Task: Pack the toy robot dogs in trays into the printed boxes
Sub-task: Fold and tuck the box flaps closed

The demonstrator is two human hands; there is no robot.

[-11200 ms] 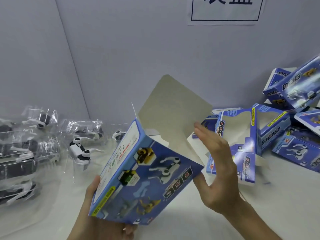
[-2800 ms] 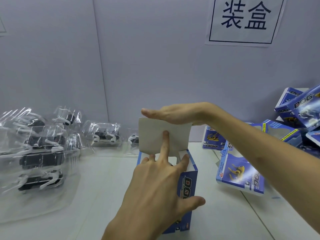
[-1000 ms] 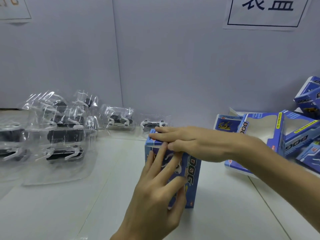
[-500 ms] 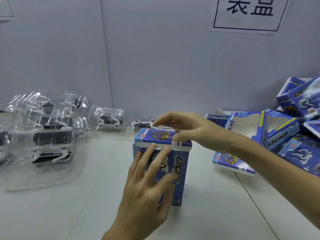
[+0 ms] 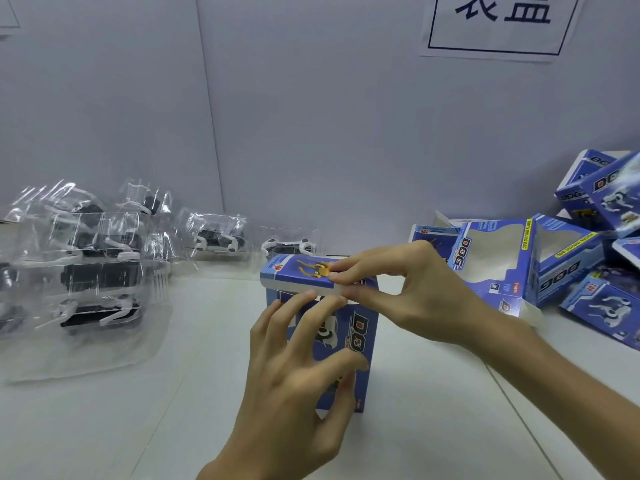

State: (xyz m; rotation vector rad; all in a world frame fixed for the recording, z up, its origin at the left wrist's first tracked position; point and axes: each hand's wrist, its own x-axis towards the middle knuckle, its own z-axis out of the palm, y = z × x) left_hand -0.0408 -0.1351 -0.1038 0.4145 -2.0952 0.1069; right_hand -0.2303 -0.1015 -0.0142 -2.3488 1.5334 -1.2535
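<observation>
A blue printed box (image 5: 360, 337) stands upright on the white table, centre. Its top flap (image 5: 294, 271) is folded over but sits slightly raised above the box rim. My right hand (image 5: 412, 289) pinches the flap's right end between thumb and fingers. My left hand (image 5: 298, 368) is pressed against the box's front face with fingers spread, fingertips just under the flap edge. The inside of the box is hidden. Toy robot dogs in clear plastic trays (image 5: 86, 271) lie piled at the left, with two more trays (image 5: 216, 237) along the back wall.
Several blue printed boxes (image 5: 568, 271) are heaped at the right, some open with empty windows (image 5: 491, 251). A grey wall with a paper sign (image 5: 498, 22) closes the back. A table seam runs near the right front.
Earlier my hands folded the open box's inner flaps and pressed the top down. Since half a second ago my right hand shifted to pinch the top flap's right end, left fingers rising to the flap edge.
</observation>
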